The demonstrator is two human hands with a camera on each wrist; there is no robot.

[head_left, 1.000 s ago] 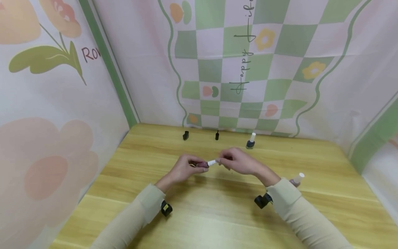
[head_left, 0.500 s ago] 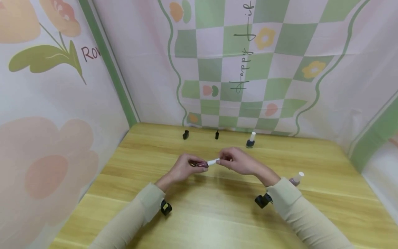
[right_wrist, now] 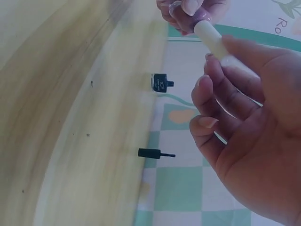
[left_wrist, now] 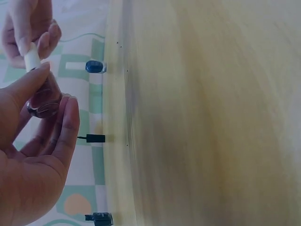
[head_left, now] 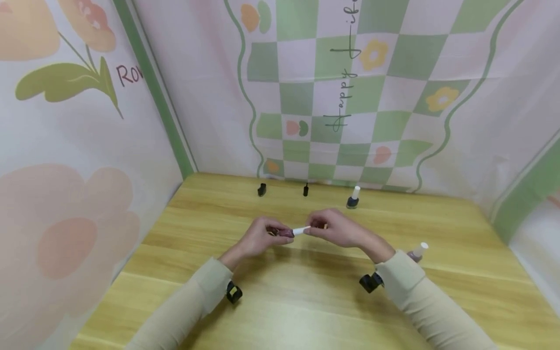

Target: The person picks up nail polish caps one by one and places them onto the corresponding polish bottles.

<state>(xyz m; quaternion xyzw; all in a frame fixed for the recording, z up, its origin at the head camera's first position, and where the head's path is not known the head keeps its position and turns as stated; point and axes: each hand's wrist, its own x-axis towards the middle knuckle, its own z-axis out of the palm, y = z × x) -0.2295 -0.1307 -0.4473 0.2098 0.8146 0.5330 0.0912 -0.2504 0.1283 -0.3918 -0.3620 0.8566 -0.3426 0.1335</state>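
Note:
A plum-coloured nail polish bottle (head_left: pixel 286 233) lies tilted above the middle of the table, its white cap (head_left: pixel 300 230) pointing right. My left hand (head_left: pixel 255 239) holds the glass body between thumb and fingers. At the other end, my right hand (head_left: pixel 338 228) pinches the tip of the cap with thumb and forefinger. In the right wrist view the cap (right_wrist: pixel 210 37) meets the bottle's neck, and the other right fingers are loosely curled below it. The left wrist view shows the base of the bottle (left_wrist: pixel 44 101) between the left thumb and fingers.
Along the table's back edge stand an uncapped black bottle (head_left: pixel 261 190), a black brush cap (head_left: pixel 306 190) with its brush up and a dark blue polish bottle (head_left: pixel 352 201) with a white cap. A lilac polish bottle (head_left: pixel 416 254) stands right, partly behind the right sleeve.
The right fingers have shifted their grip on the cap's end, with the thumb now lying along it. The left hand and bottle stay nearly in place.

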